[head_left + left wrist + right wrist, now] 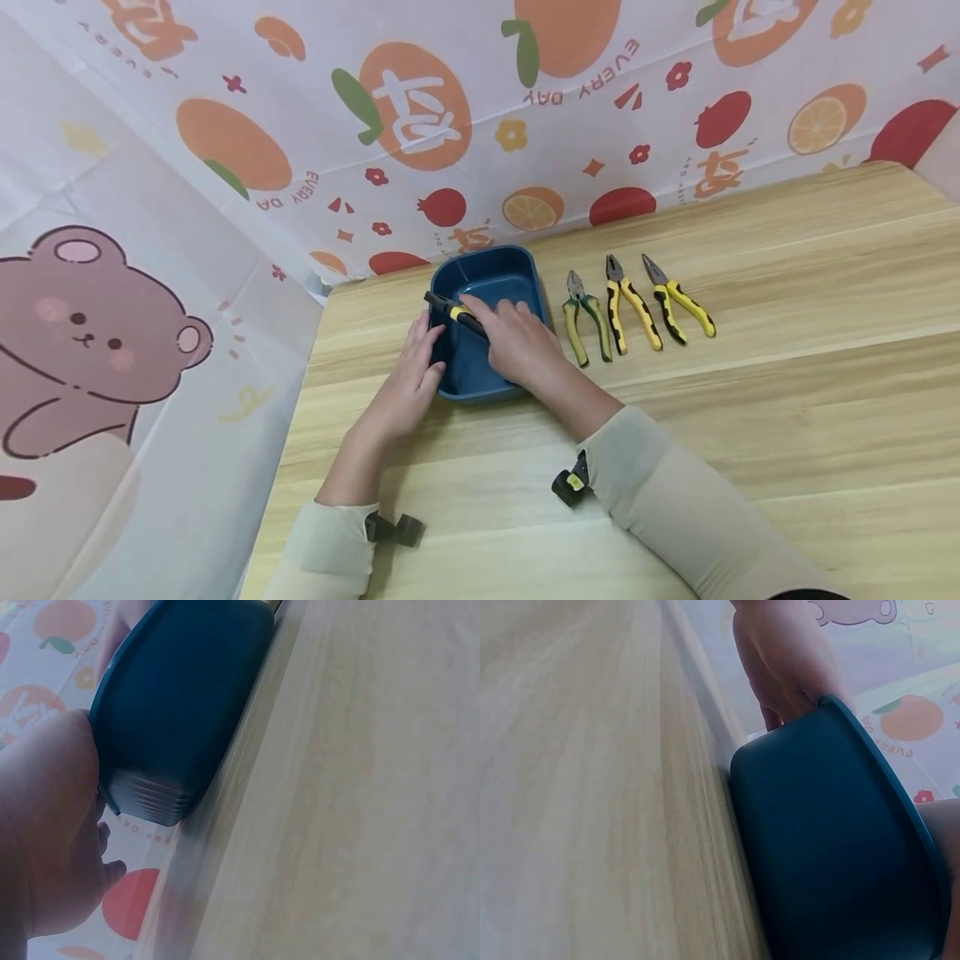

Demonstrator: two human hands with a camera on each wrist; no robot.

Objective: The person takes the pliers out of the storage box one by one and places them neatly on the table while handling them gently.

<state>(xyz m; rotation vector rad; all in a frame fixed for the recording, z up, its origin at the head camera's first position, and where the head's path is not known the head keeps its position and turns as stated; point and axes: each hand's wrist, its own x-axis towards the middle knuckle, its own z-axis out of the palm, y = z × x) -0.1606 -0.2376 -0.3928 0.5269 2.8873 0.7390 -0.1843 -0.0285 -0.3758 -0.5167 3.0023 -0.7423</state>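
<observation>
A dark blue rectangular bin sits on the table with its opening up. My left hand grips the bin's left wall, thumb over the rim and fingers along the outside. My right hand is over the bin, holding pliers with black and yellow handles. Their dark head points left and overlaps the bin's left rim in the head view; the handle ends are hidden in the hand. The left wrist view shows the bin's outer wall beside my left hand. In the right wrist view only a sliver of my right hand appears.
To the right of the bin lie green-handled pliers, yellow-orange and black combination pliers and yellow and black needle-nose pliers, side by side on the wooden table. A fruit-print cloth hangs behind the table.
</observation>
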